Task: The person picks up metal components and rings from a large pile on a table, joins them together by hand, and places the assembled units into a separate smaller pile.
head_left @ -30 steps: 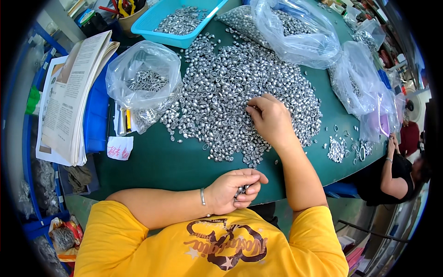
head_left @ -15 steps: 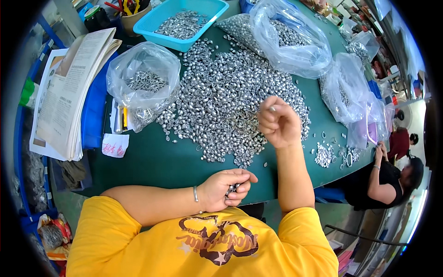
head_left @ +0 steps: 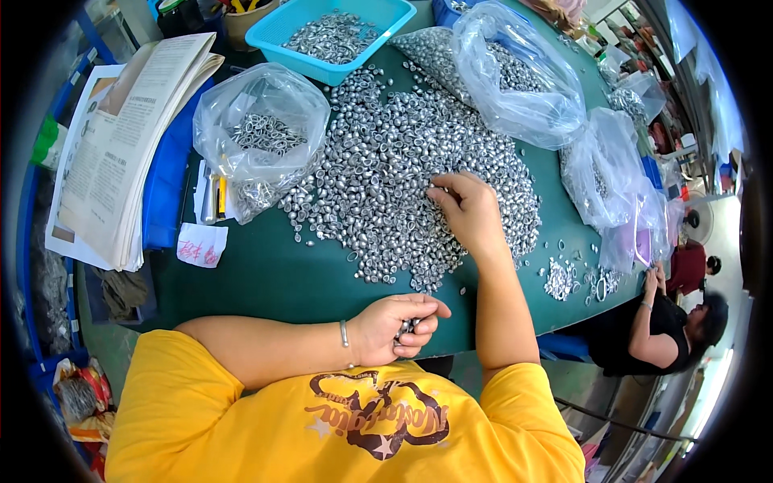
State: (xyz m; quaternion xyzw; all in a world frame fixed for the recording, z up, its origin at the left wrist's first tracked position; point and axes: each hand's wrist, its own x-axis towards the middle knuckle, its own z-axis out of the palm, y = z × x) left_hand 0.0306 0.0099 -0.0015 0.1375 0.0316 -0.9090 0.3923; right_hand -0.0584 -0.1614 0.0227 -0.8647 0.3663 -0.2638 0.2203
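Note:
A wide heap of small silver oval metal pieces is spread over the green table. My right hand reaches into the heap's right-hand middle, its thumb and forefinger drawn together at the surface. Whatever lies between those fingertips is too small to make out. Close to my body at the table's front edge, my left hand is curled palm up around several of the same metal pieces, which show between its fingers.
Behind the heap stand a light blue basket of metal pieces and a large clear bag. Left of it are an open plastic bag of metal parts and newspapers. Small parts lie right, near a seated person.
My right hand has come down and leftward from above the heap, and its fingertips now touch the pieces. My left hand stays in place. The view has shifted slightly.

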